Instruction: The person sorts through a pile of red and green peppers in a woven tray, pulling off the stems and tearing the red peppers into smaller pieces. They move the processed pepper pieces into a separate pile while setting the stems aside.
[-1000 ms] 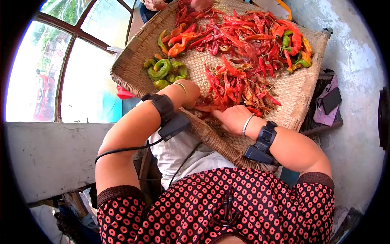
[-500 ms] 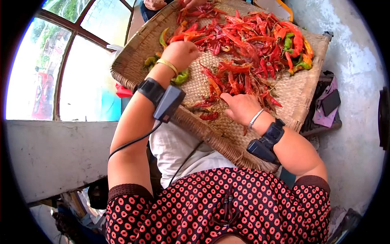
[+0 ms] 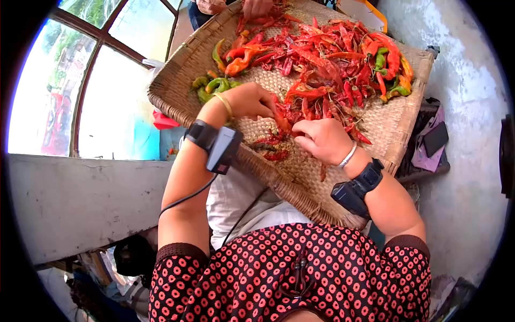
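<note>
My left hand [image 3: 251,102], with a yellow bangle at the wrist, has its fingers closed at an orange-red chili pepper [image 3: 281,119]. My right hand [image 3: 322,140], wearing a silver bangle, is bent with thumb and forefinger together at the lower end of that same pepper. Both hands are over a woven basket tray [image 3: 383,137]. Beyond them spreads a pile of dried red chilies [image 3: 322,59]. Small broken red pieces [image 3: 276,155] and pale seeds lie just below my fingers. Green peppers [image 3: 217,86] rest beyond my left wrist.
Another person's hand [image 3: 257,7] reaches into the tray's far edge. Red and green peppers [image 3: 394,61] sit toward the right side. A window [image 3: 107,96] is at left, above a whitish wall [image 3: 96,204]. A dark phone-like object [image 3: 435,138] lies on purple cloth at right.
My left hand has come down and right from the green peppers to meet my right hand, which has shifted slightly. The other person's hand has moved further into view.
</note>
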{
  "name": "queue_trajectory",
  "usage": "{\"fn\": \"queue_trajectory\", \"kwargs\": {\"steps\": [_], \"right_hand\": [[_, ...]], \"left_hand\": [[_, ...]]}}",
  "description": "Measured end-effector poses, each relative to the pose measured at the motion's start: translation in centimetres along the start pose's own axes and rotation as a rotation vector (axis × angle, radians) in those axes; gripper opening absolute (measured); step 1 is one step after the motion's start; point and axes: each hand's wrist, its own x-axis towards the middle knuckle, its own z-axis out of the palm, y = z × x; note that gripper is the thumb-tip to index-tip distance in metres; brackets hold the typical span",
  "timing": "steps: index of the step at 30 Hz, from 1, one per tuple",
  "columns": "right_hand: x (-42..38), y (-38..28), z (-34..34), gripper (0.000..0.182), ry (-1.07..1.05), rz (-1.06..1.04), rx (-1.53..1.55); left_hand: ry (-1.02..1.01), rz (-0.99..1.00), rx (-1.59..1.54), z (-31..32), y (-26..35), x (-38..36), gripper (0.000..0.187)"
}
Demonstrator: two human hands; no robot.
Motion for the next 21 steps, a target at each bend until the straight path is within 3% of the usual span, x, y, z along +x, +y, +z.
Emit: {"fn": "queue_trajectory", "kwargs": {"steps": [2, 4, 6, 8, 10, 11, 12, 13, 14, 18, 19, 21], "right_hand": [[0.0, -0.2, -0.9, 0.015, 0.113, -0.063, 0.128], [0.2, -0.2, -1.0, 0.012, 0.221, -0.074, 0.125], [0.2, 0.1, -1.3, 0.011, 0.311, 0.04, 0.17], [0.1, 0.6, -0.8, 0.011, 0.277, 0.051, 0.172], [0.0, 0.8, 0.4, 0.013, 0.077, -0.169, 0.115], [-0.3, 0.5, 1.0, 0.015, -0.072, -0.122, 0.095], [-0.5, 0.0, 1.5, 0.016, -0.194, -0.115, 0.079], [-0.6, -0.2, 2.2, 0.017, -0.305, -0.126, 0.06], [-0.6, -0.4, 2.9, 0.018, -0.416, -0.14, 0.039], [-0.8, -1.0, 4.4, 0.02, -0.627, -0.094, -0.057], [-1.1, -0.6, 4.8, 0.021, -0.601, -0.108, -0.048], [-1.1, -0.6, 4.5, 0.022, -0.571, -0.12, -0.042]], "left_hand": [[0.017, -0.069, -0.075, -1.4, 0.6, -1.0, 0.011], [0.289, -0.023, -0.099, -2.8, 0.7, -1.4, 0.013], [0.706, 0.11, -0.399, -3.6, -0.4, -0.3, 0.025], [0.867, 0.126, 0.417, -3.9, -1.8, 0.5, 0.027], [0.538, 0.04, 0.564, -2.9, -0.8, 0.6, 0.021], [0.314, -0.041, 0.509, -1.8, -0.2, 0.7, 0.024], [0.08, -0.005, 0.747, -0.8, -0.7, 1.2, 0.027], [-0.185, -0.227, 0.762, 0.7, 0.2, 1.5, 0.03], [-0.378, -0.287, 0.731, 1.8, -0.1, 1.7, 0.031], [-0.597, -0.225, 0.906, 4.9, -1.3, 1.7, 0.031], [-0.598, -0.225, 0.908, 4.9, -1.7, 1.8, 0.031], [-0.475, -0.044, 0.632, 4.4, -2.4, 1.8, 0.023]]}}
